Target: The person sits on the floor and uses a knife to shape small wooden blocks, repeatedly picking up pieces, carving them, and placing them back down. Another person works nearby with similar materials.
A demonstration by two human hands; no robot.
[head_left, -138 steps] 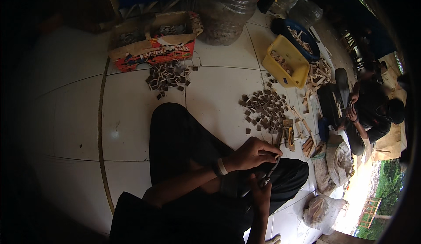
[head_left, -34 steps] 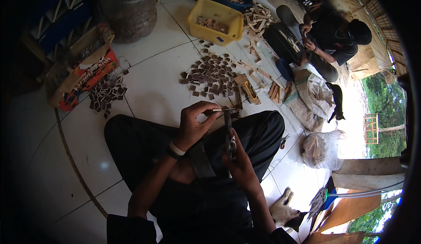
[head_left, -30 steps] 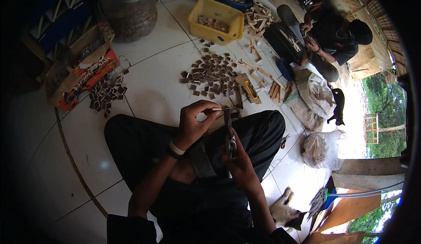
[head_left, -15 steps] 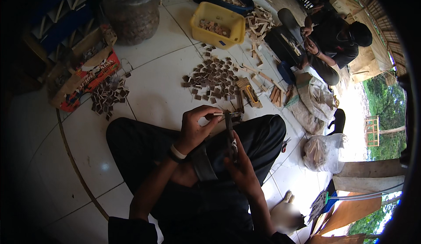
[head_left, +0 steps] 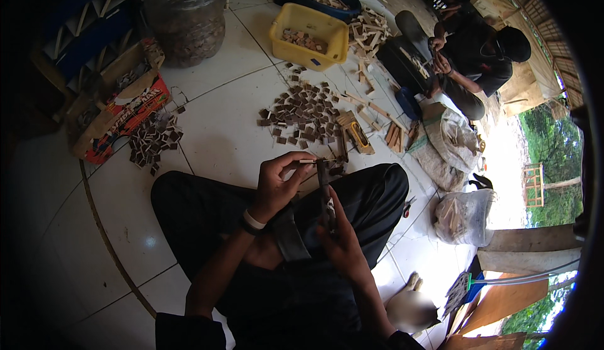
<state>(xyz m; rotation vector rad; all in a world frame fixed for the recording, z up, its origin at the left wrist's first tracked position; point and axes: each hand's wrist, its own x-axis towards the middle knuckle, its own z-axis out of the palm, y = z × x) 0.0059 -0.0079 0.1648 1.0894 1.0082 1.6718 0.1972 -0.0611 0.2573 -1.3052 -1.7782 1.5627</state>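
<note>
Left hand (head_left: 277, 186): pinches a small pale strip (head_left: 307, 161) between thumb and fingers.
Right hand (head_left: 343, 242): closed around a long dark tool (head_left: 323, 177).
Strip: by the tool's far end.
Brown squares (head_left: 301, 112): spread on tiled floor (head_left: 223, 120).

The black cat (head_left: 482, 181) has moved behind the plastic bag (head_left: 462, 219) (only a dark bit shows), and the mop (head_left: 457, 293) has come into view.

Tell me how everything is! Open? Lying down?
Left hand: closed on thin pale strip
Right hand: closed around long dark tool
Yellow rectangular plastic tub: open, partly filled
Round blue plastic basin: open
Red-fronted cardboard box: open-topped
Black-and-white cat: lying down
</note>
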